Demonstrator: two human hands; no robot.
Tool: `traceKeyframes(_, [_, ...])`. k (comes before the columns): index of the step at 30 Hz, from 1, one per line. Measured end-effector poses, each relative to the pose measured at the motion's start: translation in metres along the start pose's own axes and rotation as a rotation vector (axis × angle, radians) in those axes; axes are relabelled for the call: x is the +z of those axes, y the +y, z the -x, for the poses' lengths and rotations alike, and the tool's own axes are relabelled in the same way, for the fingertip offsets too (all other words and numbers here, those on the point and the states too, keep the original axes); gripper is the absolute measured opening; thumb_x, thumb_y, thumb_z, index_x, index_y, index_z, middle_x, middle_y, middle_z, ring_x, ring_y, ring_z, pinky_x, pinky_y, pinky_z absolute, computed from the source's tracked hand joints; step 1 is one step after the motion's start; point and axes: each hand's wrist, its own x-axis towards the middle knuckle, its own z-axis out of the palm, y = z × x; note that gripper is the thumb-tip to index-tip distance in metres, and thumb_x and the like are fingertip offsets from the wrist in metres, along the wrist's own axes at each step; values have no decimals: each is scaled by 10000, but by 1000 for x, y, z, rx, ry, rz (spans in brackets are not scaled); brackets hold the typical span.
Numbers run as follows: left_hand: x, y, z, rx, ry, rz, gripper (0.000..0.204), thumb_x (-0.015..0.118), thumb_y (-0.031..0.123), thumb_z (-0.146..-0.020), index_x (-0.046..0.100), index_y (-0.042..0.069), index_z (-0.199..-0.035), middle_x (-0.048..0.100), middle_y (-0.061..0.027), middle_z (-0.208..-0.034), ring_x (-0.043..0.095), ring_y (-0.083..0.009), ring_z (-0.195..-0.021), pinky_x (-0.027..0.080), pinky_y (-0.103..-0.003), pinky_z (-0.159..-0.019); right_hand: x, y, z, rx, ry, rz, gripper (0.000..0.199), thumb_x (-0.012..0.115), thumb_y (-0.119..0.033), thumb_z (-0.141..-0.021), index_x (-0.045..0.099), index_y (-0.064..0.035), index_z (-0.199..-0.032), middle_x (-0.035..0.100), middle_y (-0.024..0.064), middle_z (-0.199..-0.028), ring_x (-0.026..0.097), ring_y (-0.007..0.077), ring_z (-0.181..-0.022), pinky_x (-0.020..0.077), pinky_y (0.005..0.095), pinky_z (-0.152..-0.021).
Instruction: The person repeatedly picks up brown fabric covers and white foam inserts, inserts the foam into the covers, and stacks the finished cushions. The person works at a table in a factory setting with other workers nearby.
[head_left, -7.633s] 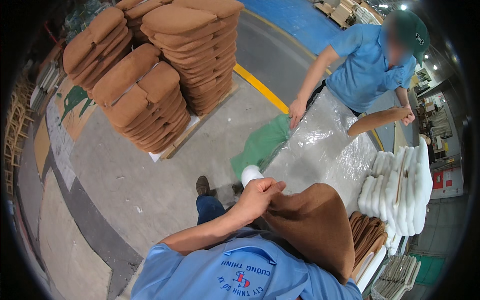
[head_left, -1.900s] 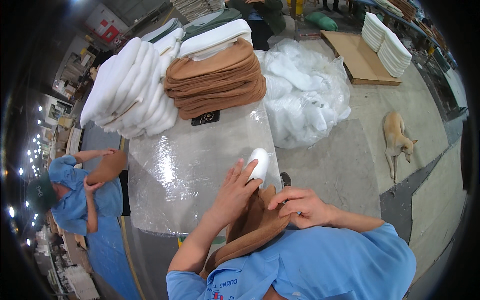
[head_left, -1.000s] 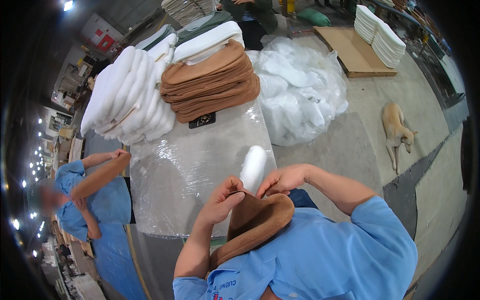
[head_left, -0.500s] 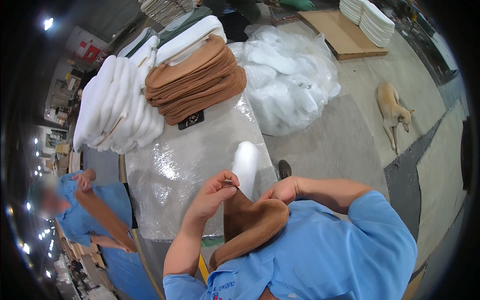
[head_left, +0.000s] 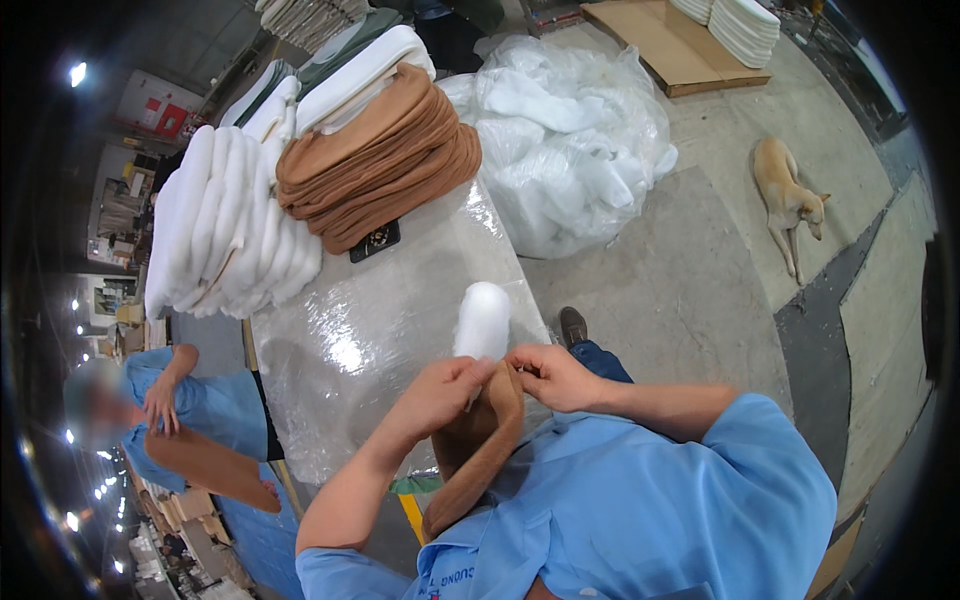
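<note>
Near my body I hold a brown fabric cover [head_left: 478,478] by its upper edge, its lower part hanging against my shirt. My left hand [head_left: 445,392] pinches the edge on the left. Close beside it, my right hand [head_left: 560,378] is closed on the same edge from the right. Between them the cloth rises to a narrow peak, with a hollow showing below. Just beyond my fingers lies a rounded white padding piece [head_left: 483,315] on the plastic-wrapped table [head_left: 390,320]; its near end is hidden behind my hands and the cover.
A stack of brown covers [head_left: 375,165] stands at the table's far side beside white padded pieces [head_left: 220,225] and a black phone-like object [head_left: 375,242]. Beyond sits a clear bag of white padding [head_left: 570,140]. A dog [head_left: 790,200] lies right. A co-worker [head_left: 205,400] at left holds a brown piece.
My right hand has moved up to the cover's edge beside my left hand. The cover's wide fold is now drawn up into a narrow peak. The co-worker's brown piece has tilted flatter.
</note>
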Motion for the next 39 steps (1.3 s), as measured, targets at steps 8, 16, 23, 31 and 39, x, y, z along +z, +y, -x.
traceKeyframes(8, [2,-8,-9,-11,-315,-18,282,761,270,-976,684,4,-1031,694,4,-915,626,-94,-841,505,-265,-730,-7,-27,18,26,-9,121,355,658,-1,-929,643,-59,-1278,706,93,-1010,693,198,-938,553,352,-813])
traceKeyframes(16, [2,13,0,229,-330,-214,265,802,118,-904,646,31,-1100,679,-6,-981,617,-88,-899,510,-255,-797,-35,18,-14,446,-760,-604,504,730,-142,-932,606,-65,-1414,631,-4,-1021,580,89,-805,465,255,-659])
traceKeyframes(23, [-3,18,-1,138,-316,-161,271,776,72,-896,630,21,-1118,680,-15,-977,617,-83,-917,507,-250,-799,-11,13,-10,277,-468,-408,201,767,-55,-856,697,-35,-1043,628,-41,-814,553,76,-749,465,289,-659])
traceKeyframes(31, [-6,12,-19,-131,-364,90,207,761,117,-956,641,8,-1085,693,6,-915,635,-58,-849,503,-218,-739,-2,-9,2,256,-112,-21,276,796,-107,-849,523,-64,-848,541,19,-686,536,129,-693,447,338,-615])
traceKeyframes(39, [-1,13,-26,-14,-235,-160,250,752,265,-983,720,20,-945,694,-17,-815,621,-92,-798,515,-272,-726,-1,-24,7,236,66,133,292,830,-148,-826,567,-62,-920,614,59,-743,623,173,-717,491,371,-646])
